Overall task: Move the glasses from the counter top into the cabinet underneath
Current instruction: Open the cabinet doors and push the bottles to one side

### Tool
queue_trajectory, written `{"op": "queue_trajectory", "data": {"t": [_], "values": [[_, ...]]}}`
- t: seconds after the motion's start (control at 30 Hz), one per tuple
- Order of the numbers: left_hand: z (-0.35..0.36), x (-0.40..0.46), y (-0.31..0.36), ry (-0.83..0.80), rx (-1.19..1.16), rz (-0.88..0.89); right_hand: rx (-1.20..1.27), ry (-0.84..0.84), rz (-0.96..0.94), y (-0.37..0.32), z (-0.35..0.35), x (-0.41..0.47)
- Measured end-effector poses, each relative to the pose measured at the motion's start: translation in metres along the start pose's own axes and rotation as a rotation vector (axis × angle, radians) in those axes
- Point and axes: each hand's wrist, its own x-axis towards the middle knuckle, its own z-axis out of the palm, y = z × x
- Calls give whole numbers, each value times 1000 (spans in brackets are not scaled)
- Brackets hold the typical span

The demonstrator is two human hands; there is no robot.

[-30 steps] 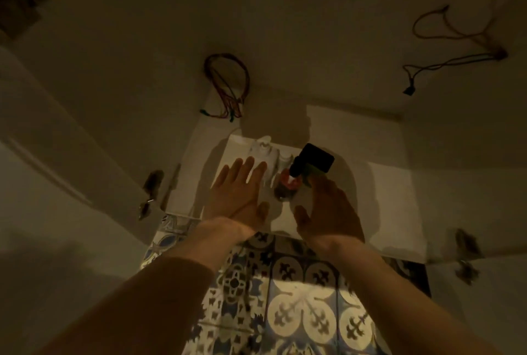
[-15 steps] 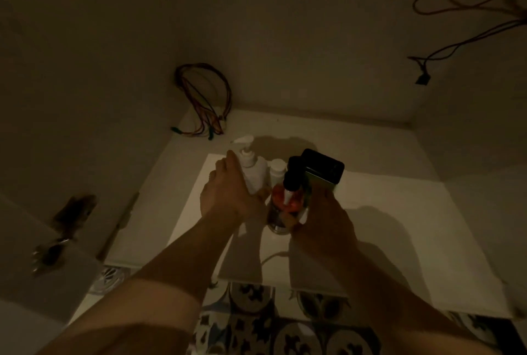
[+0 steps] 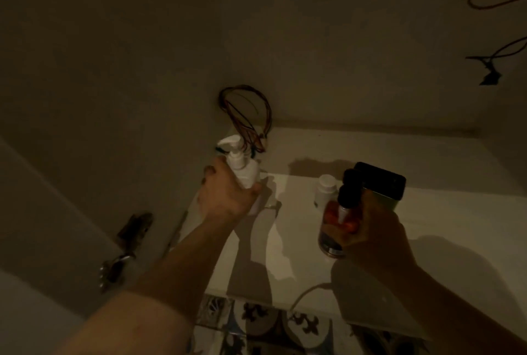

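I look into a dim cabinet with a pale shelf floor (image 3: 445,229). My left hand (image 3: 225,197) is wrapped around a white pump bottle (image 3: 242,167), which it holds at the left side of the shelf. My right hand (image 3: 376,237) grips a clear glass (image 3: 330,243) that rests on the shelf. A dark-capped dropper bottle (image 3: 346,192) and something red stick out of the glass. Behind the glass stands a small white bottle (image 3: 325,187).
A box with a black lid (image 3: 382,180) sits behind my right hand. Loose red-brown wires (image 3: 245,115) hang in the back left corner and more wires (image 3: 496,52) on the right wall. A door hinge (image 3: 125,243) is at the left. Patterned floor tiles (image 3: 256,323) lie below the shelf edge.
My left hand has closed on the pump bottle and carried it left, away from the glass. My right hand stays on the glass. The view has moved closer.
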Motion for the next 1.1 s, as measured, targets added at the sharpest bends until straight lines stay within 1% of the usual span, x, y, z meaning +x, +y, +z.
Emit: {"op": "queue_trajectory", "data": {"t": [0.1, 0.27, 0.37, 0.5, 0.73, 0.83, 0.9, 0.93, 0.97, 1.0, 1.03, 1.07, 1.1], "values": [[-14, 16, -25, 77, -22, -43, -62, 29, 10, 2, 5, 1], [-16, 31, -49, 64, 52, -125, -125, 91, -47, 3, 10, 3], [-13, 34, -52, 85, 25, -105, -136, 94, -64, 1, 10, 2], [-8, 41, -57, 70, -20, -52, -145, 74, -67, -1, 8, 0], [-2, 45, -61, 63, 38, -75, -137, 83, -85, -1, 8, -1], [-3, 34, -58, 102, 25, -122, -144, 108, -99, -2, 8, 0], [-7, 23, -56, 192, -52, -146, -140, 121, -122, -2, 7, -2], [-12, 15, -55, 267, -86, -117, -131, 125, -127, -4, 8, -4], [-16, 6, -54, 354, -121, -46, -127, 118, -131, -6, 9, -4], [-20, -4, -52, 419, -179, 61, -125, 105, -145, -10, 10, -5], [-21, -15, -49, 418, -262, 169, -122, 94, -174, -15, 12, -5], [-21, -27, -46, 326, -344, 241, -99, 83, -210, -23, 14, -5], [-21, -40, -42, 162, -382, 272, -51, 68, -233, -31, 17, -4]]}}
